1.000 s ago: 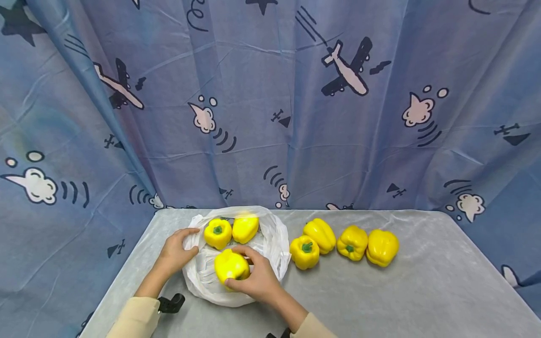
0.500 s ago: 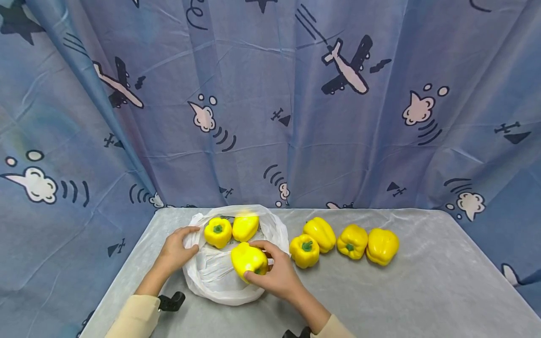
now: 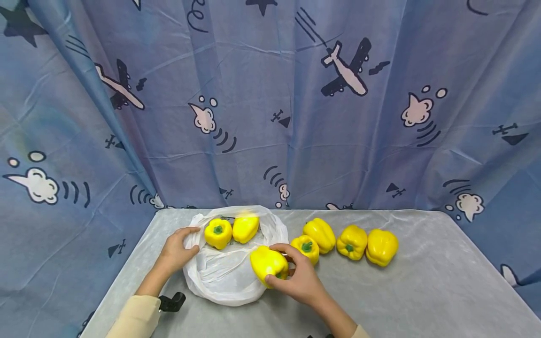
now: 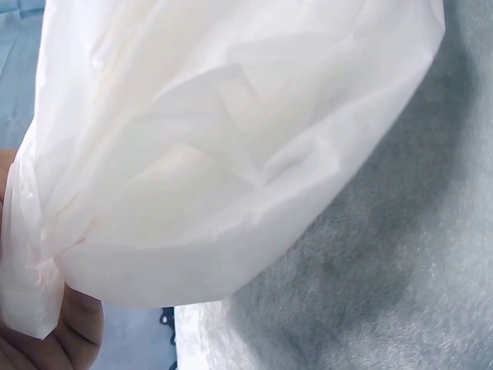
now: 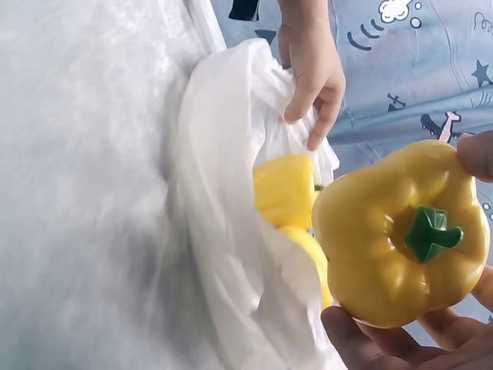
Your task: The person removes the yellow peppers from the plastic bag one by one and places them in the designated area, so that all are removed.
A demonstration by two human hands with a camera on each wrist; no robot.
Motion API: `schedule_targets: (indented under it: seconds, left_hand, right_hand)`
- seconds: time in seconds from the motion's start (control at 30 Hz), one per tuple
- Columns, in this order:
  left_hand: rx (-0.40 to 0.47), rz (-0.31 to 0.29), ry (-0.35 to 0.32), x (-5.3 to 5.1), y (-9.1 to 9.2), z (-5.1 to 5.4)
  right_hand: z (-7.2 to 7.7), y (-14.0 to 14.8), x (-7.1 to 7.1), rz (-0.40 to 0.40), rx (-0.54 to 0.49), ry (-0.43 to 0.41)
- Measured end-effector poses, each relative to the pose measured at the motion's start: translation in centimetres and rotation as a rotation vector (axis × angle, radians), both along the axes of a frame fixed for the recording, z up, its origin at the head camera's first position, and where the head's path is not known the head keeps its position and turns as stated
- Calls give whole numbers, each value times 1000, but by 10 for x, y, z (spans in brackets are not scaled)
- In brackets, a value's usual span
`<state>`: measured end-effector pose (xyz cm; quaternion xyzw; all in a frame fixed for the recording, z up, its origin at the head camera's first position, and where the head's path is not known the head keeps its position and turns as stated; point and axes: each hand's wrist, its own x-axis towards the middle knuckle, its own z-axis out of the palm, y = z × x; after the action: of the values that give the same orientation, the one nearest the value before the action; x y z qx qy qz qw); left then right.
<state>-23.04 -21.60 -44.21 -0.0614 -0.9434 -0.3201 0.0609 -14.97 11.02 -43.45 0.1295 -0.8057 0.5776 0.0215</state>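
Observation:
A yellow bell pepper (image 3: 266, 264) is gripped between the thumb and fingers of my right hand (image 3: 302, 279), over the right rim of a white plastic bag (image 3: 228, 286). Its green stem shows in the right wrist view, where the pepper (image 5: 400, 239) is seen close up. My left hand (image 3: 177, 251) pinches the bag's left edge; in the left wrist view the bag (image 4: 200, 177) covers part of that hand. Inside the bag lie two more yellow bell peppers, one with its stem up (image 3: 218, 234) and another beside it (image 3: 245, 228).
Right of the bag, several yellow bell peppers sit in a loose row: one partly behind my right hand (image 3: 307, 248), one behind it (image 3: 320, 234), then others (image 3: 352, 242). They rest on a grey cloth-covered table (image 3: 405, 300). A blue patterned curtain (image 3: 253, 94) hangs behind.
My right hand has moved right with the pepper, from inside the bag's opening to its right rim. The left hand has stayed at the bag's left edge.

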Motion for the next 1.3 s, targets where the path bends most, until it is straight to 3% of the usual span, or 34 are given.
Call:
schedule_targets:
  seconds: [0.43, 0.83, 1.3]
  left_hand:
    - [9, 21, -27, 0, -2, -2]
    - [13, 16, -9, -1, -2, -7]
    - [12, 17, 1, -3, -2, -7]
  right_hand:
    - [-12, 31, 10, -23, 9, 26]
    - [-12, 60, 25, -118, 72, -86]
    - [-9, 84, 32, -111, 104, -36]
